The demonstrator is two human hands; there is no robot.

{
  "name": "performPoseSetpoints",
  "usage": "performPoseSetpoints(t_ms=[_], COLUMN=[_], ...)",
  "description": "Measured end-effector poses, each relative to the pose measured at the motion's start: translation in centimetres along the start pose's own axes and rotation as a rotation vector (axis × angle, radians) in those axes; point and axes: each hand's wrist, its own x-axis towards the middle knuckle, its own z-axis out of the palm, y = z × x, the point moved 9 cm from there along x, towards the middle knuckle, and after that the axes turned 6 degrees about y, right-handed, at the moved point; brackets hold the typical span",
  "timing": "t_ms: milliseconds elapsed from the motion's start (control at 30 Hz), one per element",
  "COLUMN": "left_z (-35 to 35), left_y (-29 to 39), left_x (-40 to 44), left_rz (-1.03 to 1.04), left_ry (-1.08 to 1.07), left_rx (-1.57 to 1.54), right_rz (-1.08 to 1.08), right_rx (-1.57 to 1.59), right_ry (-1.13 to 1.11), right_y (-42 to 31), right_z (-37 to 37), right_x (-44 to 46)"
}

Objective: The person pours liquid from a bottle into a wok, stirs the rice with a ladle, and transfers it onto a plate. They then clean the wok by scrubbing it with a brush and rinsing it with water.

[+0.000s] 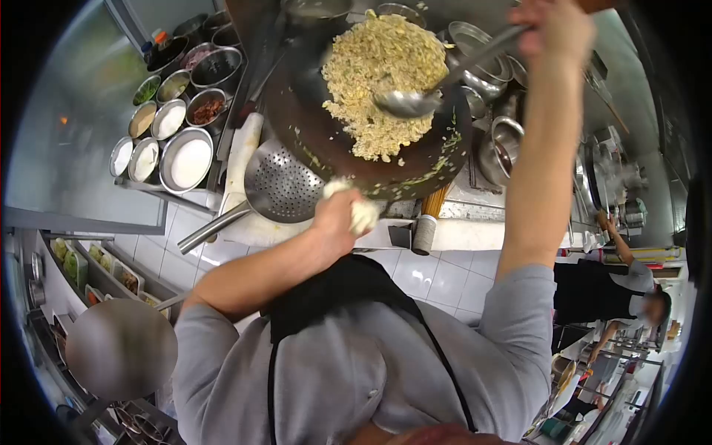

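Observation:
Fried rice (382,55) with yellow egg bits fills the upper middle of a large dark wok (297,111), with loose grains around it. My left hand (335,221) is closed on a pale folded cloth (363,215) at the wok's near edge. Whether the cloth also grips the wok's rim or handle is hidden. My right hand (556,33) is wrapped around the handle of a steel ladle (408,104), whose bowl lies against the rice. A perforated steel strainer (282,182) rests left of the wok, its handle pointing toward me.
Metal pots of white powders (187,163), chopped greens and a reddish ingredient (206,111) stand at left. A bamboo brush (432,211) lies by the wok's near rim. Steel bowls (506,144) sit at right. Another person (601,289) works at far right.

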Motion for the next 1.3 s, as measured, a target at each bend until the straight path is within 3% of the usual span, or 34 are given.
performPoseSetpoints(t_ms=[33,67,133,167,200,267,300,400,433,500,567,633,733,833,967,1067,1167,1300], left_z=[2.3,4.9,7.2,5.8,4.4,2.0,0.5,2.0,3.4,5.7,6.4,6.7,6.5,6.1,5.9,5.6,4.9,2.7], left_y=[0.6,2.7,5.6,4.1,2.3,0.2,-1.5,0.0,1.5,4.7,5.4,5.8,6.0,6.0,5.9,5.7,5.8,5.1], left_x=[-0.4,-1.1,1.4,4.9,8.1,8.5,6.8,2.8,3.9,6.0,10.3,11.2,12.5,13.4,13.0,13.1,11.1,6.0], left_rz=[-0.004,0.0,0.054,0.083,0.115,0.175,0.141,0.116,0.128,0.123,0.094,0.115,0.139,0.13,0.121,0.1,0.003,-0.104], left_ry=[-0.072,-0.045,-0.062,-0.084,-0.109,-0.086,-0.078,-0.043,-0.092,-0.029,-0.058,0.016,0.032,0.039,0.056,-0.026,-0.138,-0.265], left_rx=[-0.108,-0.107,-0.06,-0.022,0.02,-0.041,-0.012,-0.133,-0.122,-0.029,-0.055,0.011,0.071,0.047,0.065,0.091,0.122,0.176], right_rz=[-0.003,0.018,-0.001,-0.014,-0.051,-0.13,-0.124,-0.379,-0.474,-0.386,0.315,0.401,0.468,-0.023,0.746,0.767,0.989,0.396], right_rx=[-0.143,-0.034,-0.117,-0.323,-0.02,-0.029,-0.365,-0.484,-0.725,-1.04,-1.356,-1.541,-1.376,-1.087,-0.911,-0.767,-0.816,-1.213], right_ry=[0.031,-0.131,-0.089,0.115,-0.072,-0.462,-0.659,-1.305,-1.444,-1.427,-1.503,-1.143,-0.675,-0.632,-0.359,-0.261,-0.317,-0.555], right_y=[-2.5,-3.5,-3.1,-0.1,6.1,8.6,7.6,4.8,4.8,8.3,14.6,20.1,20.8,20.3,23.1,24.2,19.5,17.3], right_z=[0.3,0.8,1.4,0.4,-0.4,1.2,2.0,3.2,2.2,-2.6,-8.4,-13.9,-18.3,-19.6,-22.3,-24.2,-24.3,-25.0], right_x=[-1.3,-3.7,-6.1,-7.4,-6.8,-6.8,-9.5,-18.4,-20.7,-22.9,-23.6,-22.9,-21.5,-19.4,-14.2,-15.1,-22.5,-21.2])
